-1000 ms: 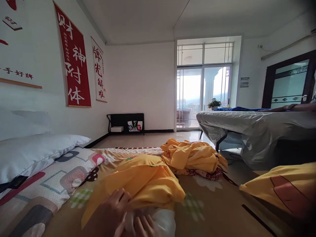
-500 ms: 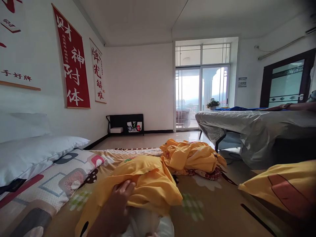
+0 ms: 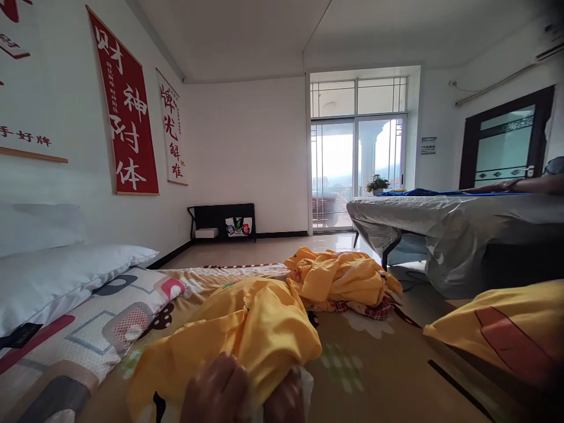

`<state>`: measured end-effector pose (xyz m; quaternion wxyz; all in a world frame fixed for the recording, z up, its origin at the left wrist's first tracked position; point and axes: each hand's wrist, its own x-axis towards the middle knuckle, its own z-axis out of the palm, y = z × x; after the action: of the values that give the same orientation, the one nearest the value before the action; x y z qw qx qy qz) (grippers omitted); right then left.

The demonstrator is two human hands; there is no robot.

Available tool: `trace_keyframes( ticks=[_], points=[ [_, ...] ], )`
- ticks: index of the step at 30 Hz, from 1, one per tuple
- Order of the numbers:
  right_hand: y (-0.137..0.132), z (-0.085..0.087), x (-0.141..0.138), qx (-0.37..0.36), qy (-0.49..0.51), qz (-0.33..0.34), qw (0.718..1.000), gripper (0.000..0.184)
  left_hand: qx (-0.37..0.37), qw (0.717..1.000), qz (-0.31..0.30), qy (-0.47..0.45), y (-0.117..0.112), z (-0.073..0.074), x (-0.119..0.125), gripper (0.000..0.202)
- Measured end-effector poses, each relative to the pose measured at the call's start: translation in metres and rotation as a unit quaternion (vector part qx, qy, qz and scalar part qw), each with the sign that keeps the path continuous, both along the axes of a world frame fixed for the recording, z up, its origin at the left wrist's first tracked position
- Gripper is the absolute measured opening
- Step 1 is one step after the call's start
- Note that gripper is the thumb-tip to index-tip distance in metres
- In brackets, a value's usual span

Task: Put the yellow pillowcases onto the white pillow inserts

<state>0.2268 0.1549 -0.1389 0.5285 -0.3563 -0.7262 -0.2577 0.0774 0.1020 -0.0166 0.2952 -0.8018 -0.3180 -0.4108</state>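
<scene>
A yellow pillowcase [image 3: 238, 335] lies bunched on the bed in front of me, with a white pillow [image 3: 304, 382] showing at its open end. My left hand [image 3: 215, 390] is closed on the yellow fabric at the bottom edge of the view. My right hand [image 3: 284, 399] sits beside it, gripping the same fabric at the opening over the white pillow. Both hands are blurred and cut off by the frame. A second crumpled yellow cloth [image 3: 341, 282] lies further along the bed, apart from my hands.
A white pillow [image 3: 61, 276] rests at the left on the patterned sheet [image 3: 101, 329]. A yellow cushion [image 3: 506, 329] is at the right. Beyond stands a table under grey plastic [image 3: 440, 223], with another person's arm [image 3: 506, 185] on it. Red banners hang on the left wall.
My left hand has slid back from on top of the yellow fabric to its near edge. The right hand has come up beside it, and the fabric has been pulled toward me over the white pillow.
</scene>
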Motion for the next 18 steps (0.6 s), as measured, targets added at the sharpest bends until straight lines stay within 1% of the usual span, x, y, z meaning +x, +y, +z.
trace_keyframes(
  ticks=[3, 4, 7, 9, 12, 13, 15, 16, 17, 18],
  points=[
    [0.01, 0.005, 0.025, -0.009, 0.026, -0.013, 1.0, 0.033, 0.019, 0.999, -0.003, 0.045, 0.008, -0.017, 0.019, 0.015],
    [0.013, 0.008, 0.031, -0.019, 0.036, -0.018, 0.999, 0.032, 0.022, 0.999, 0.008, 0.047, 0.011, -0.024, 0.026, 0.014],
    [0.016, 0.018, 0.041, -0.05, 0.066, -0.04, 0.996, 0.03, 0.03, 0.995, 0.091, 0.029, 0.016, -0.043, 0.045, 0.008],
    [0.016, 0.025, 0.042, -0.044, 0.088, -0.054, 0.994, 0.029, 0.035, 0.99, 0.133, 0.024, 0.017, -0.048, 0.049, 0.011],
    [0.011, 0.037, 0.037, -0.023, 0.097, -0.052, 0.994, 0.03, 0.016, 0.99, 0.14, 0.006, 0.023, -0.045, 0.04, 0.017],
    [0.007, 0.044, 0.034, -0.035, 0.088, -0.044, 0.995, 0.028, 0.007, 0.99, 0.14, -0.006, 0.028, -0.042, 0.033, 0.019],
    [-0.004, 0.059, 0.027, -0.09, 0.049, -0.012, 0.995, 0.022, -0.001, 0.989, 0.145, -0.038, 0.041, -0.034, 0.015, 0.023],
    [-0.01, 0.067, 0.025, -0.114, 0.02, 0.004, 0.993, 0.024, -0.009, 0.986, 0.153, -0.061, 0.048, -0.03, 0.006, 0.024],
    [-0.017, 0.075, 0.023, -0.119, -0.012, 0.013, 0.993, 0.033, -0.023, 0.982, 0.166, -0.089, 0.054, -0.027, -0.003, 0.022],
    [-0.024, 0.081, 0.022, -0.103, -0.045, 0.015, 0.994, 0.043, -0.044, 0.975, 0.18, -0.123, 0.059, -0.023, -0.012, 0.019]
  ],
)
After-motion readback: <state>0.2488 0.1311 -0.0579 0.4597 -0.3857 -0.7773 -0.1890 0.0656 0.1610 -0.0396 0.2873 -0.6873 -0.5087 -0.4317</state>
